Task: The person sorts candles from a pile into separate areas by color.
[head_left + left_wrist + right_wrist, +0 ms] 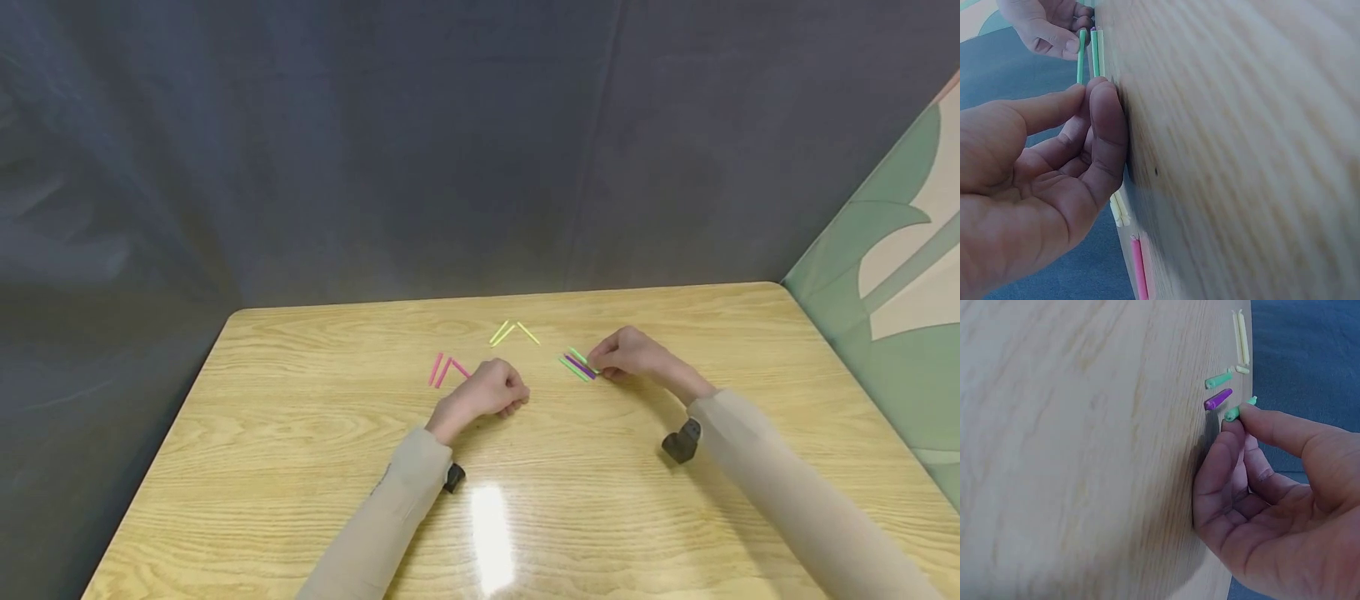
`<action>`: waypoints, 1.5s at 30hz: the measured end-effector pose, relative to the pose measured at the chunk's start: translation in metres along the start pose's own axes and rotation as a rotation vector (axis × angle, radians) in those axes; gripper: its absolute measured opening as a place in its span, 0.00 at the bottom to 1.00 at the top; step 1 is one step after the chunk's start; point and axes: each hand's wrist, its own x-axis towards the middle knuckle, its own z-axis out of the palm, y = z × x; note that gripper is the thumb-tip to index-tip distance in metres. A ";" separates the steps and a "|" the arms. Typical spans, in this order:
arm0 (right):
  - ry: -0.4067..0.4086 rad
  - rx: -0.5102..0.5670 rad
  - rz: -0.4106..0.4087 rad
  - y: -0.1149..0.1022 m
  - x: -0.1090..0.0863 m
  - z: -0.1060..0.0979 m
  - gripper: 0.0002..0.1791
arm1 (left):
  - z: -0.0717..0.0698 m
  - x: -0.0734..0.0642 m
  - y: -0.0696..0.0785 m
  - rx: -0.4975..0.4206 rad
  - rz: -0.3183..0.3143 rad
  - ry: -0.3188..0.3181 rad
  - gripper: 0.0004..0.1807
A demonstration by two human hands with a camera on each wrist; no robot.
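Note:
My right hand (628,352) pinches a thin green stick (1232,414) between thumb and index finger, close over the table. Beside it lie a purple stick (1219,399) and a second green stick (1218,380), roughly parallel in the head view. My left hand (493,389) rests near the table surface, left of these sticks, with its fingers loosely curled. In the left wrist view its thumb tip meets the index finger, and nothing shows held there. The held green stick (1082,56) only overlaps that fingertip from behind.
Three pink sticks (444,372) lie by my left hand, one partly behind it. Three yellow sticks (503,335) lie farther back on the wooden table (300,433). A dark curtain (420,167) hangs beyond the far edge, and a patterned panel (900,267) stands at the right.

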 end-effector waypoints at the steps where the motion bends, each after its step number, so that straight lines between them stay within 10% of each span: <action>1: 0.001 -0.002 0.001 0.000 0.000 -0.001 0.14 | 0.000 0.000 0.001 0.005 0.002 0.001 0.13; 45: 0.086 -0.073 0.015 0.004 0.001 0.004 0.08 | 0.002 -0.001 0.000 0.040 -0.001 0.021 0.14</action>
